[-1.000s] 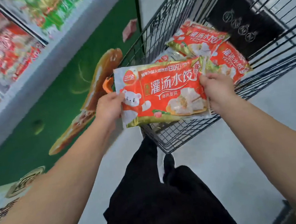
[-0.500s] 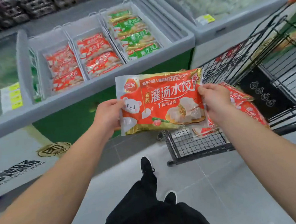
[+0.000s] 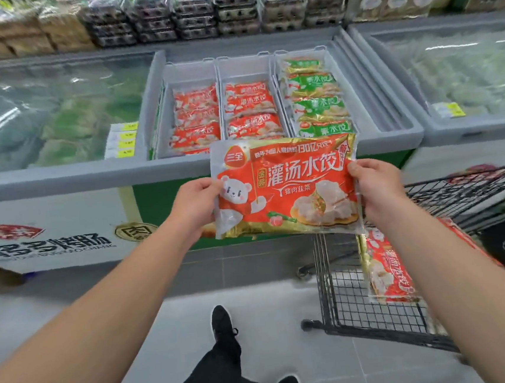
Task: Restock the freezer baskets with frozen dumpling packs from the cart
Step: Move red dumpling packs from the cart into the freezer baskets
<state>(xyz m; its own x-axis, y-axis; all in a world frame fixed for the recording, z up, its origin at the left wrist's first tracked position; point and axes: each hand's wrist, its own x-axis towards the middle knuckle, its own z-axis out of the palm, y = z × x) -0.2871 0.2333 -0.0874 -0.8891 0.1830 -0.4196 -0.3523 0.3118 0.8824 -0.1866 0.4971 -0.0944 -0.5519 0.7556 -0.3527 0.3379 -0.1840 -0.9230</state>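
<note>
Fingers of left hand (image 3: 195, 207) and right hand (image 3: 376, 190) curled, pinching dumpling pack (image 3: 286, 188) edges.

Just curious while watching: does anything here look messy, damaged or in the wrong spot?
Nothing stands out. Both hands hold the red dumpling pack flat and it looks intact; the freezer baskets hold tidy rows, red packs apart from green.

The red-and-gold dumpling pack (image 3: 286, 188) is glossy plastic film, crinkled and shiny along its sealed edges. The black wire-mesh cart (image 3: 366, 300) looks like coated metal with a dull sheen. The grey freezer chest (image 3: 391, 142) has a smooth, matt plastic rim, and its white baskets (image 3: 218, 71) look like smooth plastic. The sliding freezer lids (image 3: 52, 111) are clear and reflective. The grey tiled floor (image 3: 274, 337) is smooth with a faint sheen.
</note>
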